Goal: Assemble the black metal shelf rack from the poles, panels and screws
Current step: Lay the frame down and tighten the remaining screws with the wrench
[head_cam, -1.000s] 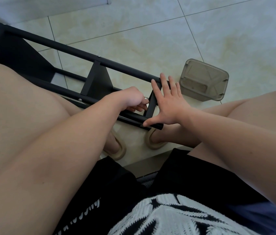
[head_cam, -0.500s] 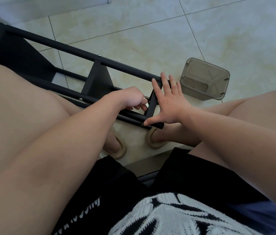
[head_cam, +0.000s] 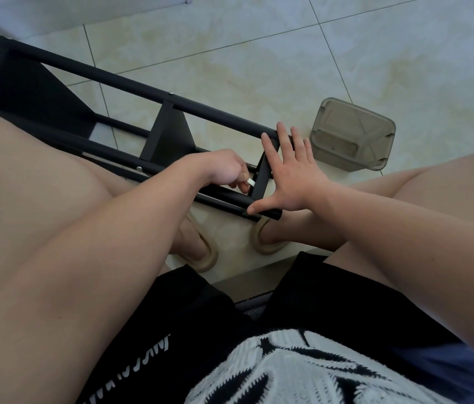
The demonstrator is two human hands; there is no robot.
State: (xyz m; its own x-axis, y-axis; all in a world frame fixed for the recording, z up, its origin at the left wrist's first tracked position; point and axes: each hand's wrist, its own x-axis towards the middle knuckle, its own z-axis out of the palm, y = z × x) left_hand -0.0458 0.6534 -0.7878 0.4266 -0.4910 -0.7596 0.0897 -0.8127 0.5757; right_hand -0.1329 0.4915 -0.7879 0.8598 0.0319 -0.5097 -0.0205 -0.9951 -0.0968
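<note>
Lying under all, floor (head_cam: pixel 259 53): pale marbled tiles, dark grout lines.
Thighs (head_cam: pixel 26 185): bare, spread to either side of the view; black shorts (head_cam: pixel 201 316) and a black-and-white knit top (head_cam: pixel 288 371) at the bottom edge.
Shelf rack (head_cam: pixel 20 91): black metal, laid lengthwise on the floor between the legs, running from upper left to centre.
Far pole (head_cam: pixel 131 86): long and straight, along the rack's upper side.
Near pole (head_cam: pixel 224 198): parallel to the far one, partly hidden under the left forearm.
Middle panel (head_cam: pixel 168 135): set crosswise between the poles.
End panel (head_cam: pixel 262 176): narrow, crosswise at the rack's near end, between both hands.
Plastic box (head_cam: pixel 352 135): translucent grey-brown, on the floor just beside the rack's end; contents not readable.
Right hand (head_cam: pixel 291 176): open, straight spread fingers pressed flat against the end panel, fingertips at the far pole, thumb tip on the near pole.
Left hand (head_cam: pixel 224 167): curled, pinching a small pale piece (head_cam: pixel 250 182) against the end panel's inner face; kind of tool unclear.
Sandals (head_cam: pixel 203 255): beige, on both feet, below the rack's end.
Far screw (head_cam: pixel 171 93): silver, on the far pole above the middle panel.
Near screw (head_cam: pixel 139 169): silver, on the near pole.
</note>
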